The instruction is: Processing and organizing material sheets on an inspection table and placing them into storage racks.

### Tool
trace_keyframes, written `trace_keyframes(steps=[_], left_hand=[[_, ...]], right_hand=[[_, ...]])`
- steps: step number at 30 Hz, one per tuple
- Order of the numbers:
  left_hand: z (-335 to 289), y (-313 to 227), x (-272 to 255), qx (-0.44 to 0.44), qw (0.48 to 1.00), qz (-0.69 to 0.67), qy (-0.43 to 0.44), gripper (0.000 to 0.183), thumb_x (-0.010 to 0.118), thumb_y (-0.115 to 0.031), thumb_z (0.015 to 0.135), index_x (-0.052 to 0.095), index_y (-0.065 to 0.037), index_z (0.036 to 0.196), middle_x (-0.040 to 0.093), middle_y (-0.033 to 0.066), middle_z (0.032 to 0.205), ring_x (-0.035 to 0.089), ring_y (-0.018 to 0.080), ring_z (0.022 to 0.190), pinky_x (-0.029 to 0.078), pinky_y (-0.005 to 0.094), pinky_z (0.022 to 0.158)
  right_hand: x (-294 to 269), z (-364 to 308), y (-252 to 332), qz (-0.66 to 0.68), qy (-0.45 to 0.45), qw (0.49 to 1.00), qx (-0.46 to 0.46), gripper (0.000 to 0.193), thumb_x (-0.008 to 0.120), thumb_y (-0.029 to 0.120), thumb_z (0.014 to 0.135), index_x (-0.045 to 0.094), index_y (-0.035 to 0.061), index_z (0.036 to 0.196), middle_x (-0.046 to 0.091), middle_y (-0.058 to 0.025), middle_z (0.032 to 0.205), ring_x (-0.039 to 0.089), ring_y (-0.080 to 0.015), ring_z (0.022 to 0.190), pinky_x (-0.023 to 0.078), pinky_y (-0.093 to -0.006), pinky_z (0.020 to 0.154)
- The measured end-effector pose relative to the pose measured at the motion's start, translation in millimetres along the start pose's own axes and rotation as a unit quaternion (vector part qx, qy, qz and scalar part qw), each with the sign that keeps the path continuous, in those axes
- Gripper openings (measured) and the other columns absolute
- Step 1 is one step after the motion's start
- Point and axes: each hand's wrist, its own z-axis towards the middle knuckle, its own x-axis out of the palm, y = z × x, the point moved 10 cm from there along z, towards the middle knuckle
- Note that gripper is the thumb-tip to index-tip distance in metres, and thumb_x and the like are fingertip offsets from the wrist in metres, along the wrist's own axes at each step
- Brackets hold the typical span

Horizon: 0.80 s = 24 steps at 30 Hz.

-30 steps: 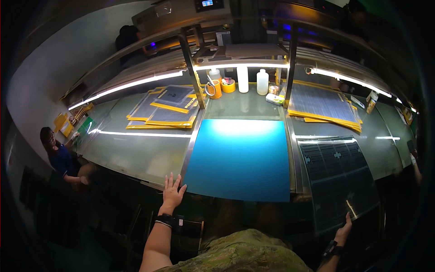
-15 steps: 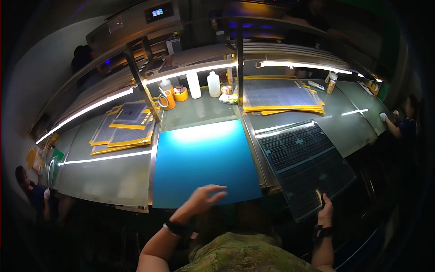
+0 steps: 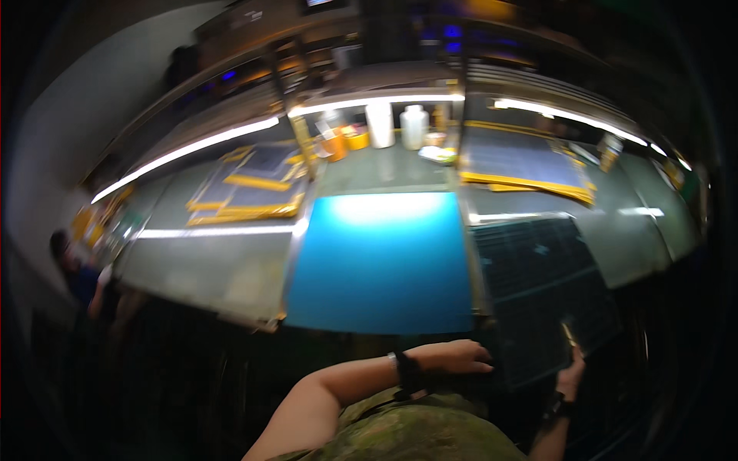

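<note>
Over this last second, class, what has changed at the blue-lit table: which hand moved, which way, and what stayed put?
The left hand left the near edge of the blue panel, where it rested with fingers spread, and swung across toward the dark gridded sheet, now hovering low beside its near left corner. The right hand stayed gripping that sheet's near edge. Panel, sheet and white bottles kept their places.

workbench [image 3: 231,265] with blue panel [image 3: 382,257]

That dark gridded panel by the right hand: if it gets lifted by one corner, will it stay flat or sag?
The dark gridded panel looks thin, wide and flat, so it probably flexes if raised by one corner. Its near edge seems to overhang the bench, so it may tip when pushed. The right hand touches its near corner; the left hand is close by.
</note>
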Motion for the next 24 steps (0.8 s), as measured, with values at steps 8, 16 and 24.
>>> trace_keyframes(steps=[8, 16, 24], left_hand=[[3, -21, -41, 0.047, 0.988, -0.077, -0.126, 0.045, 0.054, -0.035, 0.088, 0.057, 0.003, 0.112, 0.064, 0.0202, 0.098, 0.061, 0.0332, 0.094, 0.047, 0.0388, 0.083], [12, -53, -71, 0.123, 0.933, -0.296, -0.161, 0.054, 0.048, -0.041, 0.092, 0.051, 0.006, 0.12, 0.057, 0.0176, 0.118, 0.052, 0.0237, 0.111, 0.041, 0.0325, 0.093], [15, 18, -2, -0.148, 0.887, -0.434, -0.057, 0.074, 0.042, -0.059, 0.088, 0.036, -0.002, 0.135, 0.047, 0.0155, 0.13, 0.048, 0.0269, 0.117, 0.04, 0.0374, 0.097]], right_hand=[[-27, 25, 89, -0.052, -0.053, 0.993, -0.096, 0.053, 0.061, 0.029, 0.085, 0.048, -0.0064, 0.122, 0.05, -0.0146, 0.126, 0.048, -0.0257, 0.114, 0.039, -0.0367, 0.099], [21, -33, 184, -0.597, -0.208, 0.708, -0.314, 0.047, 0.044, 0.005, 0.083, 0.047, 0.0133, 0.129, 0.051, -0.0215, 0.118, 0.051, -0.0318, 0.109, 0.042, -0.0372, 0.094], [55, -10, 114, -0.076, -0.044, 0.978, -0.187, 0.05, 0.068, 0.025, 0.08, 0.051, -0.0012, 0.119, 0.055, -0.0126, 0.119, 0.051, -0.0258, 0.109, 0.04, -0.0397, 0.096]])
